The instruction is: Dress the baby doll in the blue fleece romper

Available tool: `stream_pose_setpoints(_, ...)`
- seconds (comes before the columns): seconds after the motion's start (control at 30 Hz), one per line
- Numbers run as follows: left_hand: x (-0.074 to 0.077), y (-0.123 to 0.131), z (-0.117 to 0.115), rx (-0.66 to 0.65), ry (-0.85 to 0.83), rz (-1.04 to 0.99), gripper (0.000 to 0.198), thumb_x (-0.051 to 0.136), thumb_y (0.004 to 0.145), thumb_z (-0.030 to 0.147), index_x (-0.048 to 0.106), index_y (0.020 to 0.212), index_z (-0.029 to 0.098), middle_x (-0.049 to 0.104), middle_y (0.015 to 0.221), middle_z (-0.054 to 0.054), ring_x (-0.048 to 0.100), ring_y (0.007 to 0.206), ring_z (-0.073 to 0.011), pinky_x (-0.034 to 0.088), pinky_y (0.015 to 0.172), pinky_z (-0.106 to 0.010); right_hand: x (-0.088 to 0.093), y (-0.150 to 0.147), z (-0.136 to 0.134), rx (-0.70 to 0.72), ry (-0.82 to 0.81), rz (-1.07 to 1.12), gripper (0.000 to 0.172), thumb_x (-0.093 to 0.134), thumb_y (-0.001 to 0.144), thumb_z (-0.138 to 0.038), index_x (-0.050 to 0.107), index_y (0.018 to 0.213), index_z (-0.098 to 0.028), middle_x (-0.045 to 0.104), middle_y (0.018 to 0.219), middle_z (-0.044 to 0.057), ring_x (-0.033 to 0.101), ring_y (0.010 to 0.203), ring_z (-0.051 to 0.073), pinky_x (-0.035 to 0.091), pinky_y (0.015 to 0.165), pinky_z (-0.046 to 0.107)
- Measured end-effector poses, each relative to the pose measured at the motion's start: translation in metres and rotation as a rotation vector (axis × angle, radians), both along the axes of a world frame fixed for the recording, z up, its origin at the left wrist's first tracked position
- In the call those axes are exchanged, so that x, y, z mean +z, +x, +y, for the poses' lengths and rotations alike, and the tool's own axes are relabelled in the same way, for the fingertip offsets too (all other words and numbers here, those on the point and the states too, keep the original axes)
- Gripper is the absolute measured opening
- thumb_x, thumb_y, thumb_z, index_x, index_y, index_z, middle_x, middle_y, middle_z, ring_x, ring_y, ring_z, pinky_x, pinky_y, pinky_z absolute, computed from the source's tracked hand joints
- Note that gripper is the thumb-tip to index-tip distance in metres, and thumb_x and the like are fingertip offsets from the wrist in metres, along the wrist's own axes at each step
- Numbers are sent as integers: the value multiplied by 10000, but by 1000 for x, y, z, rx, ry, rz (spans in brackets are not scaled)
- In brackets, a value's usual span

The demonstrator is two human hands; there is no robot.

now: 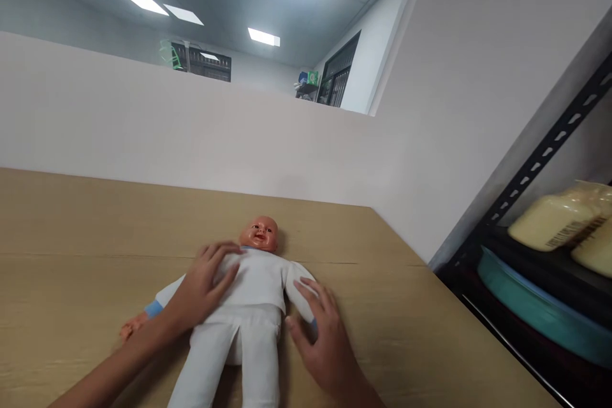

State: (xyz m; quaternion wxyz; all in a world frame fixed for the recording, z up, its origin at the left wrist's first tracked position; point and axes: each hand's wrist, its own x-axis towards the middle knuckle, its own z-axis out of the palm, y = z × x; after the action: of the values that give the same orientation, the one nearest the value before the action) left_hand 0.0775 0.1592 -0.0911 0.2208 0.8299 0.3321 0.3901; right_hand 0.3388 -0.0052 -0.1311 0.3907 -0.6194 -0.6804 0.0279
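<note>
A baby doll (253,293) in white clothes with blue cuffs lies on its back on the wooden table (71,236), head toward the wall. My left hand (203,284) rests flat on the doll's chest and shoulder, fingers spread. My right hand (320,331) lies over the doll's other arm by the blue cuff, fingers stretched out on the sleeve.
A white partition wall (143,121) runs along the table's far edge. At the right stands a black metal shelf (540,159) with a teal tub (535,309) and cream-coloured packs (554,220). Ceiling lights show above.
</note>
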Motion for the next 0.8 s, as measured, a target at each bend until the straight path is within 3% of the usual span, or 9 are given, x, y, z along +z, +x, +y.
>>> stream_pose_setpoints(0.03,-5,-9,-12,-71,-1,49,338,548,1045,505,667,1301,319,640,1418,-79,543,1351,-349,415,1187,-504,3,-6,1,64,-29,16,583,669,987,-296,514,1548,-336,571,1571,96,517,1476,317,440,1256,565)
stream_pose_setpoints(0.13,-24,-33,-35,-110,-64,98,371,569,1056,495,615,1416,414,575,1532,-39,499,1443,-336,420,1224,-517,9,-22,10,205,-114,31,583,627,997,-208,521,1552,-350,577,1574,75,526,1483,276,450,1262,512)
stream_pose_setpoints(0.23,-39,-46,-43,-71,-71,108,388,577,1068,484,600,1454,443,574,1549,-34,505,1454,-330,428,1236,-556,6,-31,19,237,-101,19,463,619,1008,-170,629,1441,-334,660,1454,74,604,1393,265,496,1210,493)
stream_pose_setpoints(0.3,-42,-46,-46,-54,0,112,327,579,1085,451,643,1405,428,636,1469,-30,565,1384,-304,484,1186,-521,-2,-33,21,212,-30,19,362,620,1015,-145,681,1336,-302,722,1303,73,667,1278,261,547,1131,471)
stream_pose_setpoints(0.43,-40,-35,-47,-46,263,101,199,572,1111,369,726,1224,311,745,1120,-23,667,1095,-239,569,954,-356,-21,-38,24,106,122,-83,162,616,1019,-105,695,1051,-242,746,1003,49,720,983,259,588,900,416)
stream_pose_setpoints(0.53,-38,-30,-46,-5,481,97,211,532,1129,297,727,1174,230,729,972,-31,660,930,-216,548,838,-317,-18,-41,27,47,181,-187,134,629,1026,-132,668,945,-232,730,909,37,705,878,261,569,827,415)
stream_pose_setpoints(0.67,-28,-34,-48,-4,643,101,207,528,1118,212,733,1132,190,711,916,-42,646,812,-196,523,750,-298,9,-45,10,28,214,-192,107,632,1020,-149,691,1027,-237,740,947,58,707,910,282,584,835,453)
stream_pose_setpoints(0.8,-8,-46,-79,-40,541,4,214,559,1060,140,758,1059,220,720,923,-44,678,822,-185,529,765,-298,22,-54,-59,155,115,-78,265,616,1055,-276,658,1315,-307,736,1214,103,702,1133,284,606,986,495)
